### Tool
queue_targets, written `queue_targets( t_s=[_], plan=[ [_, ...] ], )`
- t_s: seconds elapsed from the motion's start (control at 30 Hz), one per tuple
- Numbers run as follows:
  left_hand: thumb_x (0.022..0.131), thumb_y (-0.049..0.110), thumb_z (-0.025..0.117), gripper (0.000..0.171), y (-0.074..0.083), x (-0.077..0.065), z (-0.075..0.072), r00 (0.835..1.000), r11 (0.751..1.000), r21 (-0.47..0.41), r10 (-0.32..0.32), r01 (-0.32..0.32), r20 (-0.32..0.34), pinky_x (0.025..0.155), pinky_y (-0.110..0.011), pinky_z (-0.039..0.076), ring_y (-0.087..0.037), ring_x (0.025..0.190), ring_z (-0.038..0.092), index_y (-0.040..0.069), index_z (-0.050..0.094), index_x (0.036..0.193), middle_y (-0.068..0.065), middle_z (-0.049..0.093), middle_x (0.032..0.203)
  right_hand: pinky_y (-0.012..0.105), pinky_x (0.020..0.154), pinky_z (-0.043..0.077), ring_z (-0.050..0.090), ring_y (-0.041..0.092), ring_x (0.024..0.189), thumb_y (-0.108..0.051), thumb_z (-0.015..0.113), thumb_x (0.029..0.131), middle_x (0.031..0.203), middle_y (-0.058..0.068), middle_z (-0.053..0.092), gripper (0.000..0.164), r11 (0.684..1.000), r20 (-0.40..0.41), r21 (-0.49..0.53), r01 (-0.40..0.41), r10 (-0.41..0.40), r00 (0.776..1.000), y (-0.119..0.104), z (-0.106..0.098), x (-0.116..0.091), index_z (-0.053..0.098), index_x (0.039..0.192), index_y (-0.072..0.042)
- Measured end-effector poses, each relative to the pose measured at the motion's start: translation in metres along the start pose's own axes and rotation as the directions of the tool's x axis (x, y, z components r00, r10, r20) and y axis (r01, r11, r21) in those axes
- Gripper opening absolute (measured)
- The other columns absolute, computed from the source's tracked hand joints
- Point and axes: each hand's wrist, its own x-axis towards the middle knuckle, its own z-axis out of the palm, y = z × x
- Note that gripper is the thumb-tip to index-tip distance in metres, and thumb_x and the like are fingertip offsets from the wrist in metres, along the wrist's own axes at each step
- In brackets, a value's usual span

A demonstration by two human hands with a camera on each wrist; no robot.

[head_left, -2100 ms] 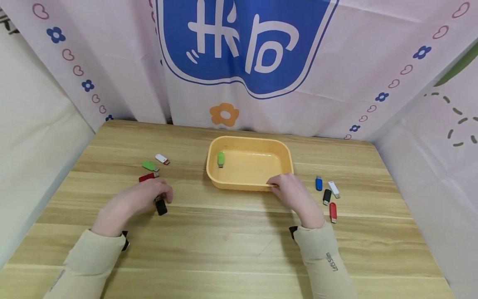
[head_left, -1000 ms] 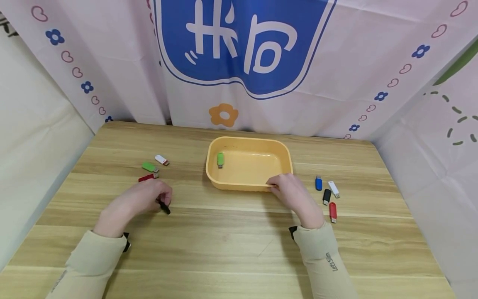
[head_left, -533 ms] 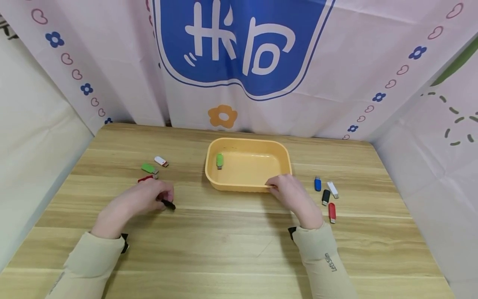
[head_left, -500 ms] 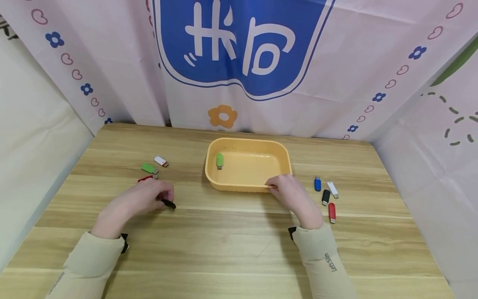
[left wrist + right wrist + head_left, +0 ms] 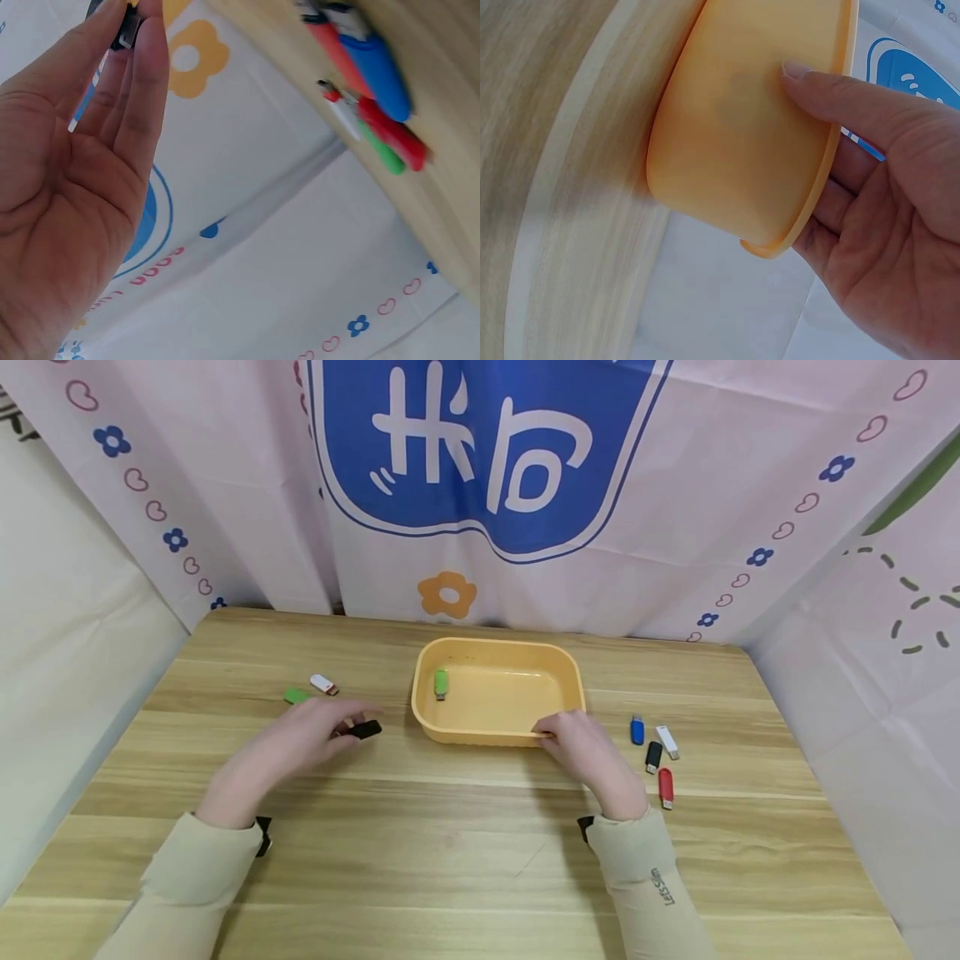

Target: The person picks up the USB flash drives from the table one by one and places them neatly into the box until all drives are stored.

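Observation:
My left hand (image 5: 300,735) pinches a black USB stick (image 5: 366,729) between thumb and fingertips, to the left of the yellow plastic tray (image 5: 480,737). In the left wrist view the metal plug (image 5: 129,34) of this stick shows between the fingers. My right hand (image 5: 588,756) grips the tray's front rim near its right corner; the right wrist view shows the thumb (image 5: 825,90) on the outer wall and the other fingers behind the rim. Inside the tray, at its left end, lies a green USB stick (image 5: 440,683).
Left of the tray lie a white stick (image 5: 322,683) and a partly covered green stick (image 5: 296,695). The left wrist view also shows blue (image 5: 379,75), orange-red (image 5: 334,49) and red (image 5: 394,135) sticks. On the right lie blue (image 5: 637,730), white (image 5: 667,742), black (image 5: 653,757) and red (image 5: 666,787) sticks.
My left hand has picked up the black USB stick and moved it up and right toward the tray. The right hand has kept its grip on the rim.

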Motion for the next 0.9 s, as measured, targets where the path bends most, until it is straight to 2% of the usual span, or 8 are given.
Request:
queue_targets(
  t_s=[0.1, 0.17, 0.4, 0.63, 0.8, 0.9],
  plan=[
    [0.09, 0.003, 0.071, 0.05, 0.007, 0.006, -0.003, 0.999, 1.0, 0.014, 0.012, -0.011, -0.034, 0.097, -0.05, 0.053, -0.032, 0.118, 0.064, 0.013, 0.06, 0.138, -0.012, 0.066, 0.133, 0.027, 0.063, 0.047, 0.052, 0.01, 0.064, -0.009, 0.07, 0.093, 0.083, 0.001, 0.073, 0.01, 1.0, -0.003, -0.003, 0.004, -0.004, 1.0, 0.0, 0.0, 0.0, 0.076, 0.085, -0.011],
    [0.092, 0.003, 0.069, 0.049, 0.013, 0.01, -0.004, 0.998, 1.0, 0.011, 0.012, -0.011, -0.054, 0.099, -0.051, 0.052, -0.033, 0.123, 0.061, 0.015, 0.06, 0.138, -0.012, 0.064, 0.135, 0.027, 0.064, 0.048, 0.052, 0.01, 0.065, -0.01, 0.07, 0.093, 0.083, 0.001, 0.074, 0.01, 1.0, -0.001, -0.001, -0.003, 0.003, 1.0, 0.0, 0.0, 0.0, 0.076, 0.085, -0.012],
    [0.093, 0.005, 0.068, 0.045, 0.026, 0.023, -0.004, 0.987, 0.999, -0.013, 0.028, -0.03, -0.157, 0.098, -0.049, 0.054, -0.031, 0.121, 0.063, 0.017, 0.06, 0.136, -0.012, 0.065, 0.133, 0.027, 0.064, 0.048, 0.052, 0.009, 0.065, -0.01, 0.07, 0.093, 0.084, 0.001, 0.074, 0.01, 1.0, -0.005, 0.0, -0.005, 0.005, 1.0, -0.001, 0.0, -0.001, 0.077, 0.086, -0.012],
    [0.09, 0.001, 0.07, 0.049, 0.033, 0.032, 0.002, 0.956, 0.994, -0.01, 0.098, -0.105, -0.277, 0.091, -0.047, 0.057, -0.031, 0.115, 0.066, 0.017, 0.06, 0.135, -0.012, 0.067, 0.128, 0.028, 0.065, 0.051, 0.055, 0.009, 0.066, -0.01, 0.071, 0.092, 0.086, 0.001, 0.076, 0.009, 1.0, -0.013, -0.003, 0.003, -0.003, 1.0, 0.0, 0.001, 0.0, 0.078, 0.087, -0.012],
    [0.087, 0.001, 0.073, 0.049, 0.039, 0.04, 0.007, 0.938, 0.99, -0.005, 0.135, -0.144, -0.319, 0.088, -0.044, 0.059, -0.028, 0.113, 0.067, 0.016, 0.061, 0.132, -0.01, 0.067, 0.128, 0.029, 0.065, 0.051, 0.055, 0.009, 0.066, -0.01, 0.071, 0.092, 0.086, 0.002, 0.075, 0.008, 1.0, -0.011, 0.001, 0.004, -0.004, 1.0, 0.0, 0.001, 0.0, 0.077, 0.087, -0.011],
    [0.087, 0.001, 0.074, 0.047, 0.043, 0.046, 0.01, 0.938, 0.988, -0.008, 0.146, -0.157, -0.315, 0.086, -0.04, 0.059, -0.026, 0.109, 0.068, 0.014, 0.062, 0.131, -0.011, 0.068, 0.126, 0.029, 0.065, 0.051, 0.055, 0.009, 0.066, -0.011, 0.071, 0.092, 0.086, 0.002, 0.075, 0.008, 1.0, -0.01, 0.001, 0.01, -0.01, 1.0, 0.0, 0.001, 0.0, 0.077, 0.087, -0.011]
  ],
)
